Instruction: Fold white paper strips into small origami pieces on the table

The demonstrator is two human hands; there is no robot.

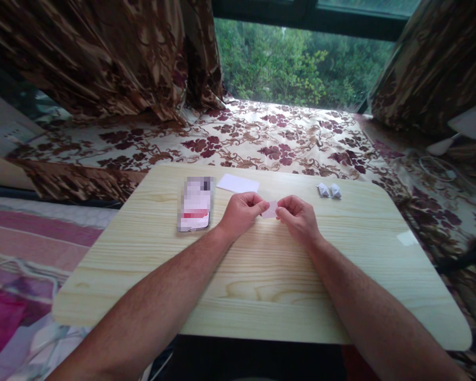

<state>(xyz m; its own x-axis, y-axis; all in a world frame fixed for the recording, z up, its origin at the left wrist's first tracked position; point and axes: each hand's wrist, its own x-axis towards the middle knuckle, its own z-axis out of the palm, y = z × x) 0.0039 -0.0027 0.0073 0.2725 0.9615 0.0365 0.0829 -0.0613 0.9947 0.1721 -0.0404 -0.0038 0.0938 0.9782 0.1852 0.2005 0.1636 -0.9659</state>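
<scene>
Between my two hands a small piece of white paper (269, 210) is held up a little over the wooden table. My left hand (244, 211) pinches its left edge between thumb and fingers. The right edge is gripped the same way by my right hand (299, 216). Just behind my left hand lies a flat stack of white paper (238, 183). Two small folded white paper shapes (329, 191) sit side by side at the back right of the table.
A phone, partly blurred out (195, 203), lies left of my left hand. The pale wooden table (269, 296) has rounded corners and a whitish patch (407, 238) near its right edge. Behind it is a ledge with flowered cloth (262, 140), below a window. A striped bed cover (35, 233) is at left.
</scene>
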